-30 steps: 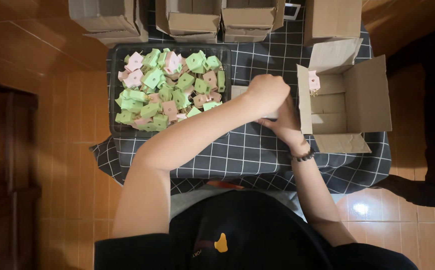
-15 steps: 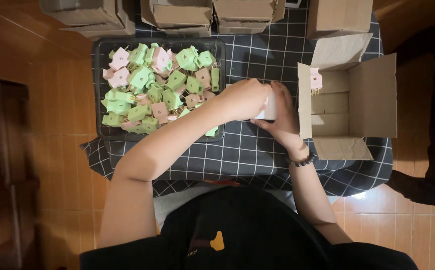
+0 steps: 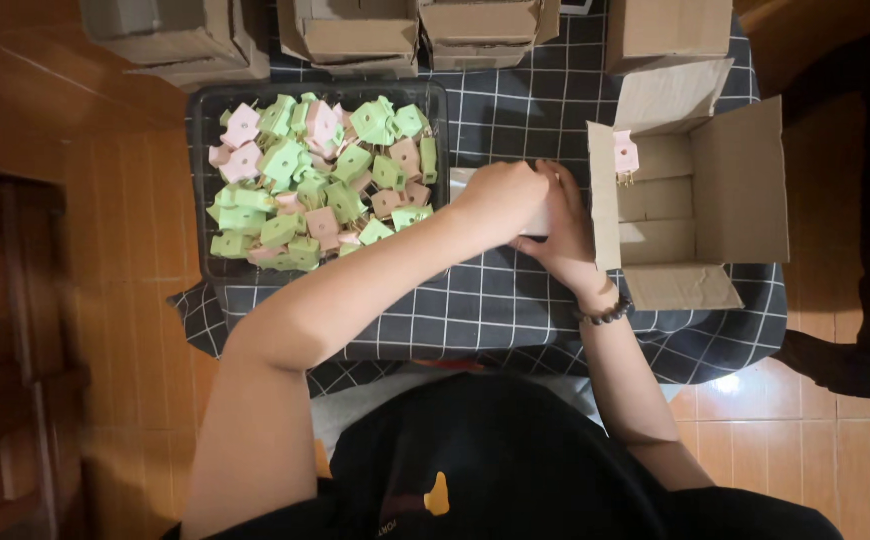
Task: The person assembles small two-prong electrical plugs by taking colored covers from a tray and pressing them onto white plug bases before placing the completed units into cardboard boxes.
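Over the checked cloth on the desk, we pinch a small white piece between both hands: left hand curled on its near end, right hand cupping behind. It sits between the black tray of pink and green tags and the open cardboard box, nearest our right.

tray: 1 | open carton: 1 | closed cartons: 4 | hands: 2

A home packing spot: checked cloth on tiled floor, cardboard boxes around.
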